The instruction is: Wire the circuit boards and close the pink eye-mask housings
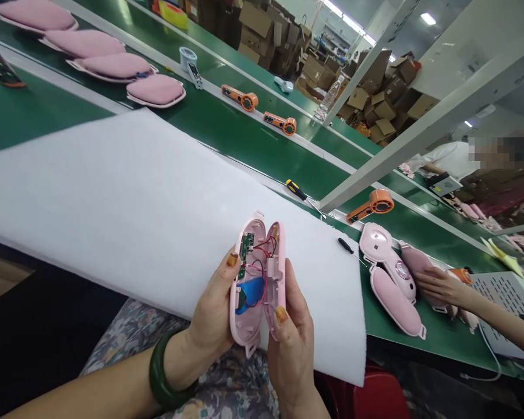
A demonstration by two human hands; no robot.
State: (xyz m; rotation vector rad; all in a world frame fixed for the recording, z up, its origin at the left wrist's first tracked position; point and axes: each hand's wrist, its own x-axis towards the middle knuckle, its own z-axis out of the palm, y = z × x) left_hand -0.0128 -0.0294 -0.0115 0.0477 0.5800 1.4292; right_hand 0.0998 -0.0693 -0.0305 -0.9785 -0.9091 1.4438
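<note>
My left hand grips one half of a pink plastic casing, its thumb on the rim. That half holds a green circuit board and a blue wrapped battery. My right hand grips the narrower other half, with its thumb along the edge. Thin red and black wires run between the two halves, which stand apart like an opened book. Both are held above the front edge of a white foam sheet.
A yellow-black screwdriver and a small black screwdriver lie right of centre. Pink padded pieces sit at upper left. Orange handheld devices rest on the green belt. A co-worker's hand touches pink parts at right. A white post slants across.
</note>
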